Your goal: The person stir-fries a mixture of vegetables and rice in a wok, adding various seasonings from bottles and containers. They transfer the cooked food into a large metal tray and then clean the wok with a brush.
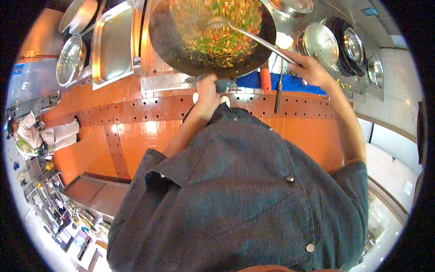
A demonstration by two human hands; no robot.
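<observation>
A large dark wok (163,44) fills the top middle of the view, holding chopped food (217,46) with green and red pieces. Part of the food is blurred. My left hand (208,89) grips the wok at its near rim, by the handle. With my right hand (311,69) I hold the long metal handle of a ladle (260,41). The bowl of the ladle is over the food inside the wok, blurred. Below my right hand lie a red-handled utensil (265,80) and a dark-handled tool (278,98), both jutting over the near counter edge.
To the left stand a rectangular metal tray (114,44), a metal bowl (70,60) and a pot (79,15). A perforated strainer (321,44), dark pans (343,64) and a small steel bowl (375,70) sit on the right. Another person (44,136) stands far left on the orange floor (149,146).
</observation>
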